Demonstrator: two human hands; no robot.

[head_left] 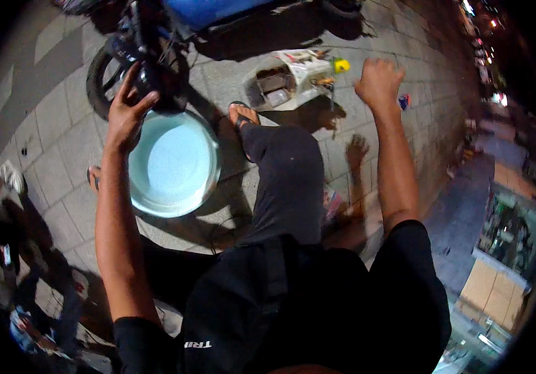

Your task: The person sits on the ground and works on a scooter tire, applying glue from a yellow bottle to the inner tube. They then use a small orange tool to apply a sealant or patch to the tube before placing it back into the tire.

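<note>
My left hand is at the upper left with thumb and forefinger spread, close against a dark glossy part by a black-tyred wheel. Whether it touches that part I cannot tell. Just below the wheel, a pale blue round basin stands on the paving; its bottom looks smooth and light. My right hand is held out in the air at the upper right, loosely bent, nothing visible in it. Its shadow on the ground shows fingers apart. Left of that hand lies a cut-open white plastic container with tools and small boxes inside.
A blue vehicle body stands at the top. My sandalled foot is between basin and container. Yellow shows at the container's edge. Another person is at the far left. Stall-like shelving stands at the right.
</note>
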